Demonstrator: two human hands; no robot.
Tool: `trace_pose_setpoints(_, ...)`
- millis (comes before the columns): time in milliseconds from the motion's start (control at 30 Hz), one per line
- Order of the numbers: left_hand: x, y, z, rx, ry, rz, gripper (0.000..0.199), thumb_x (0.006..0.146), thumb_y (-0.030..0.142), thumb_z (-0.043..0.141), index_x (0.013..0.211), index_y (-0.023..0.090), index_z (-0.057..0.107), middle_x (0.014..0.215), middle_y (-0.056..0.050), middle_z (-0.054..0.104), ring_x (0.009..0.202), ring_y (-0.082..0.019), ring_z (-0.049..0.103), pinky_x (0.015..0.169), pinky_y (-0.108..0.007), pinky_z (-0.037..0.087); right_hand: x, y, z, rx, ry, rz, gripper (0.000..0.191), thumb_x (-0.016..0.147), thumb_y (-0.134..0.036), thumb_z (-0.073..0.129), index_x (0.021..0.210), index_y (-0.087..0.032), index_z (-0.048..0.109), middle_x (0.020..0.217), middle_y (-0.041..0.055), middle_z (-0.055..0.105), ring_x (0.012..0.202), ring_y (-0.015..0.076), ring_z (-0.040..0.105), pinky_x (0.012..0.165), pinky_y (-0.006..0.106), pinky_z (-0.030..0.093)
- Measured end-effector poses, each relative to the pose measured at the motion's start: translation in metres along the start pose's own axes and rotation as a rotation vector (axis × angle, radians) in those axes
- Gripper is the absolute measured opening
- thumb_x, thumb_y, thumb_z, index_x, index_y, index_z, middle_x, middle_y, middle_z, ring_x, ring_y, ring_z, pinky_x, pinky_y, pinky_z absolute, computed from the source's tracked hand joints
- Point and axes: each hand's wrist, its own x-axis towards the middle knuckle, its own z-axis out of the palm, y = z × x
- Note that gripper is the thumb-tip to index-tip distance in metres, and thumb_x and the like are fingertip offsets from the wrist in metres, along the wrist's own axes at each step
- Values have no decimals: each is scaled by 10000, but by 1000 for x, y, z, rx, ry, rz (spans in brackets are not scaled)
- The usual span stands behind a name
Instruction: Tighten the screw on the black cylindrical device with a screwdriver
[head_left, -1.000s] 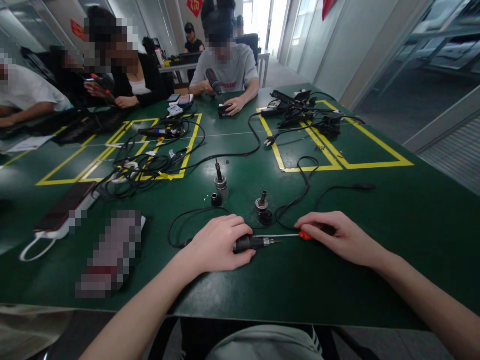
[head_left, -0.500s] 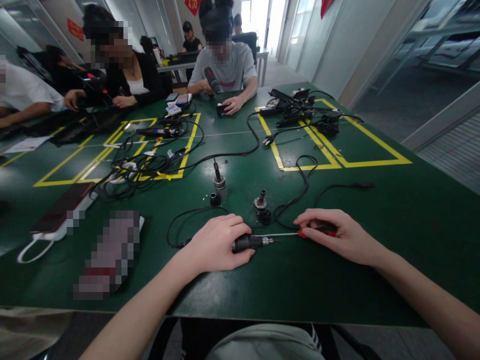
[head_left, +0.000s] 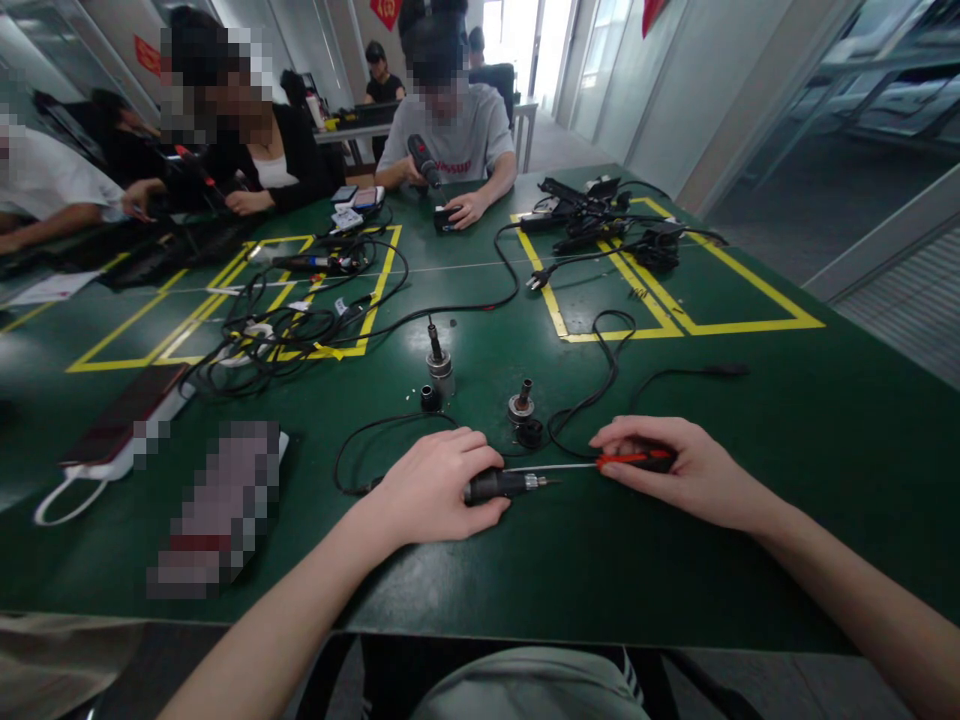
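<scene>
My left hand [head_left: 442, 485] is wrapped round a black pen-like power tool [head_left: 499, 485] lying on the green table, its thin metal tip pointing right. My right hand [head_left: 667, 465] grips the red and black handle of a screwdriver [head_left: 637, 459]. The screwdriver's long shaft points left, and its tip is hidden behind my left hand and the tool. Just beyond the hands stand a metal cylinder with a thin bit [head_left: 439, 368], a small black nozzle [head_left: 429, 398], a round metal part with a stem [head_left: 521, 402] and a black ring [head_left: 529, 433].
Tangled black cables [head_left: 262, 330] lie at the left, and more cables with adapters [head_left: 592, 215] at the back right. Two phones [head_left: 124, 420] [head_left: 221, 500] rest on the left side. Across the table [head_left: 847, 420], a person [head_left: 457, 140] holds a drill. More people sit at the left.
The screwdriver handle has turned in my right hand, so more of its red side shows. My left hand has stayed on the black tool.
</scene>
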Motion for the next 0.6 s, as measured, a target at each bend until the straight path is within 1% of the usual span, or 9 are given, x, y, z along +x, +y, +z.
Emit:
trace_pose_setpoints(67, 0, 0, 0, -3, 7, 3, 178, 914, 306, 788, 1040, 186, 752, 950, -38, 738, 885, -220, 700, 779, -318, 533, 1, 0, 1, -37, -3, -24, 551, 989, -740, 662, 987, -225, 858, 878, 91, 833, 732, 232, 763, 667, 331, 625)
trace_pose_setpoints(133, 0, 0, 0, -6, 11, 9, 174, 913, 302, 790, 1035, 183, 753, 944, -38, 739, 879, -219, 700, 778, -319, 532, 2, 0, 1, -64, -11, -39, 591, 1050, -730, 560, 961, -229, 860, 787, 75, 812, 679, 221, 745, 644, 327, 599)
trace_pose_setpoints(200, 0, 0, 0, -9, 14, 11, 174, 915, 305, 790, 1034, 184, 753, 944, -38, 740, 878, -219, 700, 778, -320, 531, 3, -1, 0, -69, -35, -29, 617, 1079, -718, 507, 957, -226, 859, 719, 63, 788, 638, 218, 733, 621, 326, 584)
trace_pose_setpoints(233, 0, 0, 0, -9, 14, 10, 174, 915, 306, 790, 1034, 185, 753, 944, -37, 740, 877, -219, 700, 777, -320, 531, 4, -2, -1, -69, -44, -22, 614, 1079, -715, 511, 966, -223, 860, 728, 66, 794, 649, 223, 742, 628, 329, 589)
trace_pose_setpoints(367, 0, 0, 0, -3, 17, 7, 181, 915, 307, 794, 1042, 185, 754, 947, -34, 738, 877, -218, 701, 772, -320, 530, 3, -3, -3, -53, -32, -4, 586, 1040, -734, 589, 991, -222, 871, 868, 98, 847, 767, 251, 783, 705, 348, 630)
trace_pose_setpoints(500, 0, 0, 0, 5, 20, 13, 197, 911, 313, 803, 1043, 174, 759, 941, -37, 736, 873, -221, 701, 767, -325, 530, 0, 4, 0, 46, 9, 4, 610, 970, -791, 658, 938, -214, 855, 798, 86, 807, 685, 227, 734, 637, 324, 616)
trace_pose_setpoints(600, 0, 0, 1, 8, 20, 15, 190, 915, 313, 798, 1043, 177, 760, 939, -36, 735, 875, -220, 701, 774, -325, 533, -1, 5, 1, 70, 21, 3, 627, 944, -815, 672, 939, -214, 849, 803, 82, 794, 671, 213, 712, 628, 318, 609)
